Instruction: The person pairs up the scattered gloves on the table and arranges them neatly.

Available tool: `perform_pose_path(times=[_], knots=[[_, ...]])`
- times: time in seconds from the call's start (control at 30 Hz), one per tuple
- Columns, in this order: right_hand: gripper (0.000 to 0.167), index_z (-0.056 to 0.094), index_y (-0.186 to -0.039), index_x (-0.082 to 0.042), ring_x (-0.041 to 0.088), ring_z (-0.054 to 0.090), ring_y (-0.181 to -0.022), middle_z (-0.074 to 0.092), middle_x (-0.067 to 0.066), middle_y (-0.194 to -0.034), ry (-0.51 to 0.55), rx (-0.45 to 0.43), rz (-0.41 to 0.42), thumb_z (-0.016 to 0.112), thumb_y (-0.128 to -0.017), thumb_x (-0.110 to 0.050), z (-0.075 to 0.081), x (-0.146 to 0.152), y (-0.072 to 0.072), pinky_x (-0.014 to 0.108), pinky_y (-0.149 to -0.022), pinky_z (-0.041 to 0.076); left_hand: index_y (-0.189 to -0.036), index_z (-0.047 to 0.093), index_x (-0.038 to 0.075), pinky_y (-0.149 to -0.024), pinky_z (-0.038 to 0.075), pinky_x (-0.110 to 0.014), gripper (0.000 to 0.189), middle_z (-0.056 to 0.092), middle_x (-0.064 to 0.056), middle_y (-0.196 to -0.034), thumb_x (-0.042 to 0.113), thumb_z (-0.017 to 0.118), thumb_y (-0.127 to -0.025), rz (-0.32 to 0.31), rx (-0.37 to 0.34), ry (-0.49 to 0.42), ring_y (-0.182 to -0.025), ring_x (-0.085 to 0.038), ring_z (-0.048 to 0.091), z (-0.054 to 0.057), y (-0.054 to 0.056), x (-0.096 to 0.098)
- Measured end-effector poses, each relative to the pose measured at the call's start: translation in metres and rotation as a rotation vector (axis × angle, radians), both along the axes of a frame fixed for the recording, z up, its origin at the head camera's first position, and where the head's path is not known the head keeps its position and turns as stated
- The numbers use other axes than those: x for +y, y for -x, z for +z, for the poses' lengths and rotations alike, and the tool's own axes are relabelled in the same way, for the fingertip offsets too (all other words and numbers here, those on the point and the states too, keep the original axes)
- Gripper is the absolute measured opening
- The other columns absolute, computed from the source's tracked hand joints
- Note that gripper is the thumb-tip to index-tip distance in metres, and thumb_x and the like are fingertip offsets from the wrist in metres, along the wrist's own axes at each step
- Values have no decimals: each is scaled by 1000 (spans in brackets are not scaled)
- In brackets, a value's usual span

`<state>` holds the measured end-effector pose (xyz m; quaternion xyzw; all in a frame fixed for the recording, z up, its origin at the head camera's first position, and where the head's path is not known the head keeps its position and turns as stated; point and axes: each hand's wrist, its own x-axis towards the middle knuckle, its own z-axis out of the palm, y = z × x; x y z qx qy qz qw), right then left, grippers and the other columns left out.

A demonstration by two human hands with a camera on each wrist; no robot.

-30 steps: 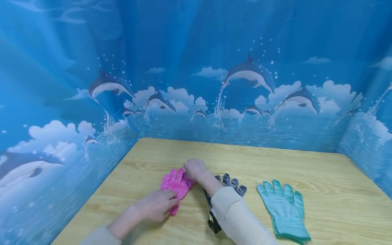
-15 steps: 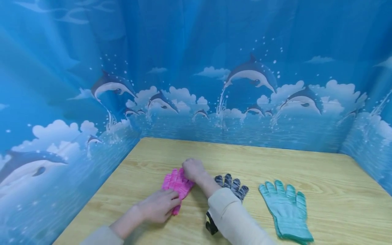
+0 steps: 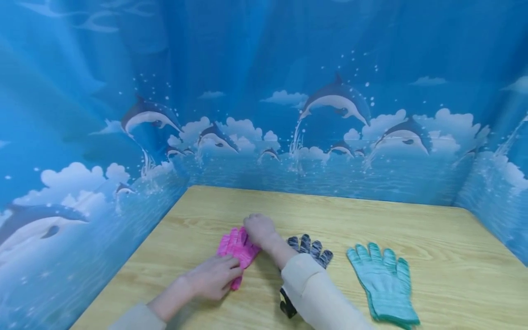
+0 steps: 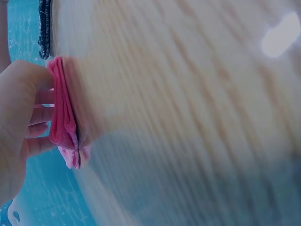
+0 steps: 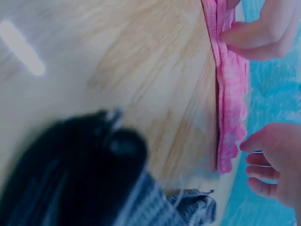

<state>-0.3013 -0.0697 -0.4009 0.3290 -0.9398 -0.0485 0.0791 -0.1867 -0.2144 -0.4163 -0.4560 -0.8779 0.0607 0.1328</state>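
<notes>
A bright pink knit glove [image 3: 243, 252] lies flat on the table, its fingers pointing away from me. My left hand [image 3: 216, 275] rests over its cuff end. In the left wrist view, spread fingers lie along the layered pink cuff [image 4: 61, 101]. At the far right side of the pink glove, my right hand [image 3: 259, 228] touches its finger area, partly covering it. The right wrist view shows my right hand's bent fingers [image 5: 263, 172] at the glove's edge. Beneath my right forearm lies a black-and-grey glove [image 3: 315, 250], partly hidden by the sleeve.
A teal glove [image 3: 383, 284] lies to the right, fingers pointing away. All lie on a wood-grain table [image 3: 371, 215]. A blue curtain [image 3: 255, 59] printed with dolphins and clouds stands round the back and sides.
My right hand has shifted slightly left across the pink glove's finger end. The left hand stays at the cuff, and the gloves keep their places.
</notes>
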Motion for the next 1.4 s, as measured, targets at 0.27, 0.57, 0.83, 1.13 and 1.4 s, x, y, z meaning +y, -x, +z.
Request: perform_pose_path(times=[0.27, 0.57, 0.83, 1.13, 1.4], knots=[[10, 66, -87, -17, 16, 57, -83, 63, 0, -85, -57, -50, -15, 66, -81, -24, 6, -5, -16, 29, -68, 48, -81, 52, 20, -66, 43, -24, 14, 41, 9, -80, 14, 64, -76, -21, 16, -16, -73, -7, 43, -2, 2, -4], [12, 68, -93, -14, 19, 60, -92, 67, 3, -94, -32, -115, -38, 61, -85, -20, 0, 10, -9, 30, -72, 51, -82, 53, 21, -65, 42, -23, 12, 40, 10, -80, 15, 62, -78, -4, -22, -19, -73, -6, 42, -1, 1, -3], [14, 65, -78, -14, 16, 57, -89, 63, 1, -88, -67, -152, 30, 63, -86, -25, 9, 23, -5, 31, -72, 50, -83, 53, 22, -65, 41, -22, 12, 41, 10, -80, 16, 62, -79, 20, -38, -7, -74, -5, 41, -1, 1, -2], [9, 67, -90, -20, 14, 55, -98, 62, -4, -102, -163, -156, 147, 60, -88, -25, 4, 27, -8, 32, -84, 46, -82, 52, 22, -64, 41, -22, 13, 41, 10, -80, 16, 63, -79, 23, -33, 3, -73, -5, 41, -2, 1, -3], [13, 68, -96, -23, 15, 53, -103, 62, -5, -110, -155, -175, 184, 59, -89, -27, 10, 33, -8, 33, -86, 45, -83, 60, 18, -63, 42, -21, 9, 47, 9, -78, 13, 65, -77, -27, -44, -96, -70, -5, 46, 3, 3, -4]])
